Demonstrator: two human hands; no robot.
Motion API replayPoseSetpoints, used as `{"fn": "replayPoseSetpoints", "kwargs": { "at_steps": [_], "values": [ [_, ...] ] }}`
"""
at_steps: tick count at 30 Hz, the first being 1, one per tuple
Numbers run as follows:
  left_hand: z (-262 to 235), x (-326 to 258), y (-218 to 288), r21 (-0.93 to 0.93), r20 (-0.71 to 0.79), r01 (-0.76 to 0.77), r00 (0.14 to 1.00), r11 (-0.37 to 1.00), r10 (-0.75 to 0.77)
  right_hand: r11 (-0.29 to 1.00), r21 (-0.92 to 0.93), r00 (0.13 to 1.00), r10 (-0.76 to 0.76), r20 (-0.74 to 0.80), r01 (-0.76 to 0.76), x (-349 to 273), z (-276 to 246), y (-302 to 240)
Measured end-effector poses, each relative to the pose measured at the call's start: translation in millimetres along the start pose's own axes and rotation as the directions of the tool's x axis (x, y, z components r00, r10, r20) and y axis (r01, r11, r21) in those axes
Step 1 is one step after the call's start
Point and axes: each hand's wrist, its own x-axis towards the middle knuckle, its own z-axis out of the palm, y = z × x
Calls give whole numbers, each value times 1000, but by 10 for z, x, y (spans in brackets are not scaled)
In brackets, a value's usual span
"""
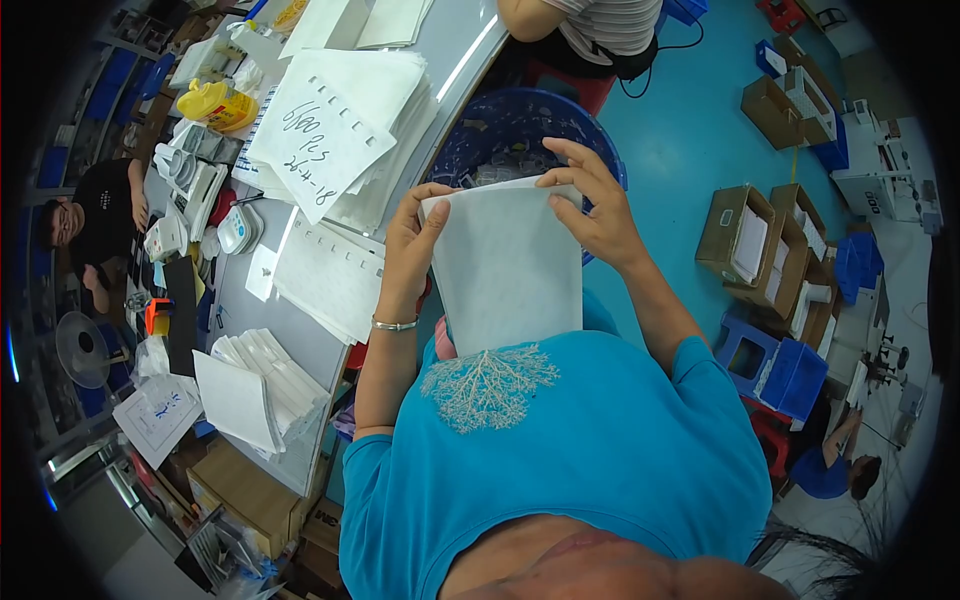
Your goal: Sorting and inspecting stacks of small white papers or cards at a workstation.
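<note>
A white, slightly see-through sheet (510,265), or a thin stack of them, hangs in front of my chest; how many layers there are I cannot tell. At its upper left corner my left hand (412,240) pinches the edge between thumb and fingers. My right hand (597,210) grips the upper right corner with thumb and bent fingers, one finger lifted off the paper. Just beyond the sheet's top edge stands a round blue bin (598,135) with small pale pieces inside.
To my left, a grey table (460,50) bears a tall stack of white sheets (330,110) with handwriting, lower piles (325,270), folded white sheets (265,385) and a yellow bottle (217,105). Cardboard boxes (735,240) and a blue stool (745,350) are at right. People sit nearby.
</note>
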Motion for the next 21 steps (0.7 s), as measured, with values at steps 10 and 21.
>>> {"fn": "replayPoseSetpoints", "kwargs": {
  "at_steps": [10, 21],
  "values": [
    [-59, -130, -128, -13, 19, 196, 980, 980, -196, 875, 270, 905, 336, 260, -402, 135, -172, -82],
    [175, -290, 1, 241, -98, -57, 992, 969, 82, 959, -93, 950, 278, 142, -267, 124, 15, -25]
  ]
}}
